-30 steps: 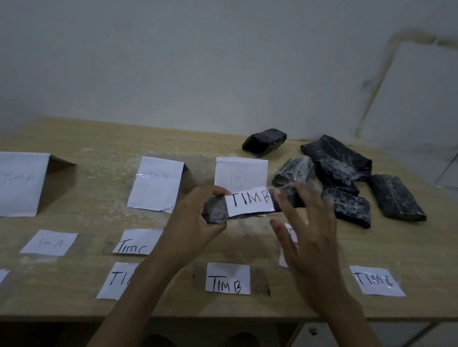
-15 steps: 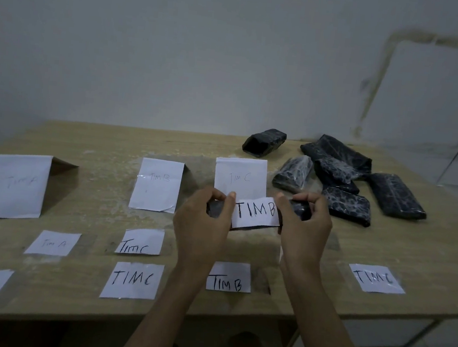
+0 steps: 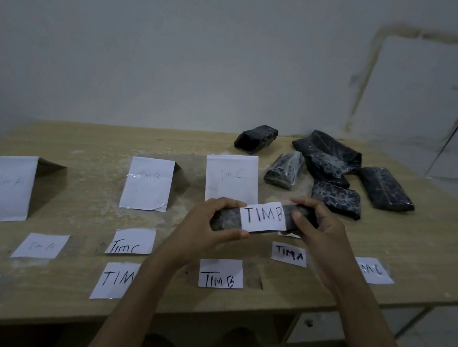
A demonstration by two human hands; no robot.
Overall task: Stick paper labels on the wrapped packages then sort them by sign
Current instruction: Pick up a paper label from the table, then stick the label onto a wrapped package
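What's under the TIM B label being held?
A dark wrapped package, showing either side of the label. The left hand and right hand grip its ends; its middle is covered.

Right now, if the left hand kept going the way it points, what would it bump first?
The left hand points right and grips the wrapped package with the TIM B label; pushing on, it would probably meet the right hand holding the other end.

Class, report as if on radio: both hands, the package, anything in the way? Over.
Left hand and right hand grip the wrapped package ends. TIM B label on it. Nothing seen between it and TIM B sign.
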